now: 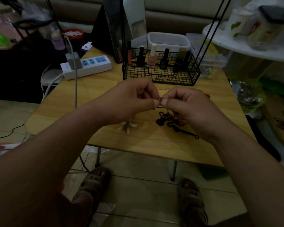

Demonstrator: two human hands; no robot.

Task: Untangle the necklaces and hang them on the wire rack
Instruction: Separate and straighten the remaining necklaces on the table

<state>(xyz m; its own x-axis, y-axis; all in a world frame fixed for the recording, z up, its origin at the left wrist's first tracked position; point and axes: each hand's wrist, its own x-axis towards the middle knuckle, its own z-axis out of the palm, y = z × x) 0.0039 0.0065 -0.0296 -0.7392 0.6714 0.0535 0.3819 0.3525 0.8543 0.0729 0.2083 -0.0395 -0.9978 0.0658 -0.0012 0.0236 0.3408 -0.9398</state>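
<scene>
Both hands are up over the wooden table (105,95), thumbs meeting. The left hand (131,99) and right hand (190,108) each pinch the thin chain (164,88) at a tiny gold piece. The black cord necklace (172,123) lies bunched on the table below the right hand, and a white pendant (127,126) lies below the left wrist. The wire rack (161,76) stands behind, holding nail polish bottles (152,58). A power strip (87,66) sits back left.

The left forearm (47,153) and right forearm (246,161) are bare up to the wrists. The left hand (129,100) and right hand (192,108) are bare too, with short, trimmed thumbnails (165,102). The feet wear open-toed, dull grey-beige slides. The left sandal (93,180) and right sandal (191,194) each have one broad strap with small dark lettering, too blurred to read.
</scene>
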